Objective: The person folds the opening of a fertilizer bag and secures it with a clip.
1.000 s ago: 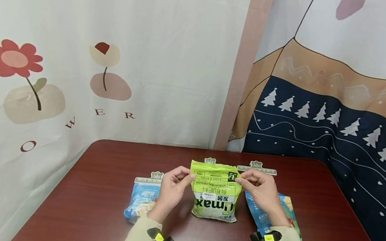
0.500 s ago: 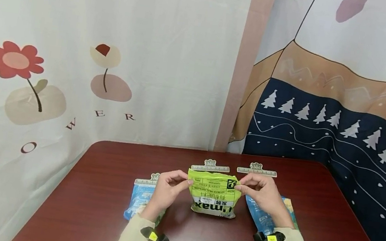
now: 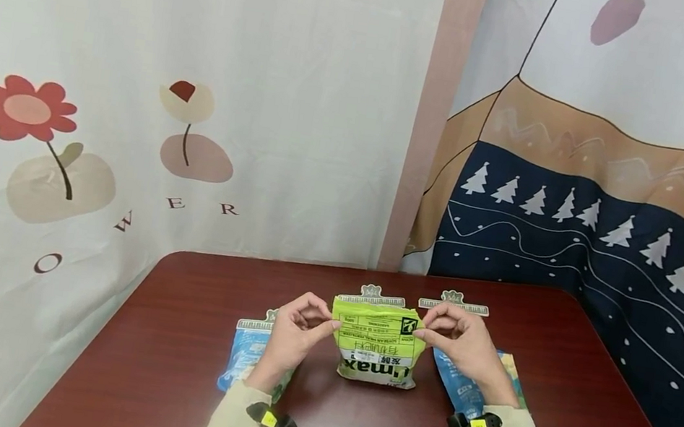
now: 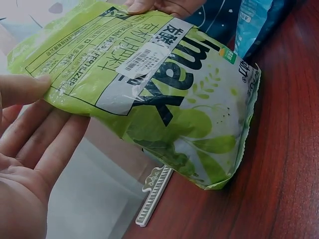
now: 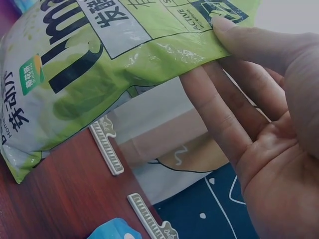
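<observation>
A lime-green fertilizer bag [image 3: 376, 342] is held upright near the middle of the table, its print upside down in the head view. My left hand [image 3: 293, 338] pinches its upper left corner between thumb and fingers. At the opposite upper corner, my right hand [image 3: 464, 344] pinches the plastic the same way. The bag's top edge is stretched fairly straight between the two hands. In the left wrist view the lower part of the bag [image 4: 199, 124] looks full and rounded; whether its bottom touches the table I cannot tell.
Behind the green bag lie two long sealing clips, one directly behind [image 3: 371, 295] and another clip [image 3: 454, 305] to its right. A blue bag [image 3: 245, 353] with a clip on top lies at left, partly behind my left arm. Another blue bag [image 3: 455, 386] lies under my right forearm.
The bag's top edge has come down, and the clip behind it now shows in full. My left hand has shifted slightly left. Both hands keep their pinch.
</observation>
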Tool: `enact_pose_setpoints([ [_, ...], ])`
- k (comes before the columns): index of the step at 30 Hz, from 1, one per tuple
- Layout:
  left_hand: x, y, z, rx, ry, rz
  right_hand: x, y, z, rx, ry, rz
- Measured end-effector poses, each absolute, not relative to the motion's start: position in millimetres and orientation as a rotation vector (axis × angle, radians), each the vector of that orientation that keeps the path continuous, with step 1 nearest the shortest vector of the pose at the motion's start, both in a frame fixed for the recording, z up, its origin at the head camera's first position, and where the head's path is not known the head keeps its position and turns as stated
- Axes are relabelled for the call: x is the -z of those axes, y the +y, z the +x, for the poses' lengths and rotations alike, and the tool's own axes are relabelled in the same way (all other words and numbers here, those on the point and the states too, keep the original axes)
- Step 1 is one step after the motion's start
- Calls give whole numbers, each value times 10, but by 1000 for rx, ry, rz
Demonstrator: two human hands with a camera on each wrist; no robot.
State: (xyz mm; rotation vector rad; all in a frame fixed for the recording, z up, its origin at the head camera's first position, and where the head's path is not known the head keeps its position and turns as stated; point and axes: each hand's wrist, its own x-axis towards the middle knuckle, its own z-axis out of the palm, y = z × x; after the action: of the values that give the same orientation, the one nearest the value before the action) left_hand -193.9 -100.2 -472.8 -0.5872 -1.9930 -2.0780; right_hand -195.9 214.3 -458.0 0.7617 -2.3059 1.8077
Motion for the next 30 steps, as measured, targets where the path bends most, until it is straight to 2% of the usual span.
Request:
enact_pose_setpoints([
  [7, 4735, -1022, -1941, 2022, -1982, -737, 4593, 2159, -1960, -1793, -2214, 927],
  [15, 4729, -1015, -1938, 1981, -1970, -890, 4542, 2132, -1926, -1734, -2295, 874],
  [30, 4626, -1014, -1888, 1660, -2266, -737, 4447, 2104, -1877, -1518, -2497, 698],
])
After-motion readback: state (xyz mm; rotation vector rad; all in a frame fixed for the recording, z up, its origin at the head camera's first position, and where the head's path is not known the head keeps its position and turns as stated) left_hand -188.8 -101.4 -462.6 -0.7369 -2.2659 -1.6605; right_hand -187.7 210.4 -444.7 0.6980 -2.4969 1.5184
